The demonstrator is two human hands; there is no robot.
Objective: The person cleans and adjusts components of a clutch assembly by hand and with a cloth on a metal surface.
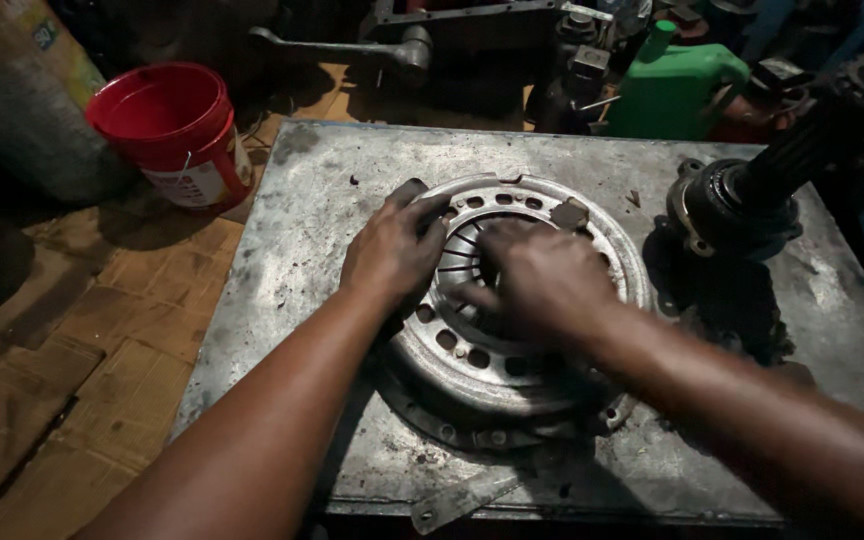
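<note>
A round grey metal clutch cover [472,375], ringed with holes and with radial spring fingers at its centre, lies flat on a scuffed metal plate [292,260]. My left hand [392,250] rests on the cover's left rim, fingers spread over the edge. Over the centre, my right hand [542,280] presses on the spring fingers with its fingers curled down; what lies under the palm is hidden. A small dark piece [569,213] sits on the rim just beyond my right hand.
A splined shaft with a round bearing end [737,205] lies at the plate's right. A red bucket [174,130] stands on the wooden floor at left. A green jug [674,85] and dark machine parts crowd the back. A flat metal strip [462,497] lies at the plate's front edge.
</note>
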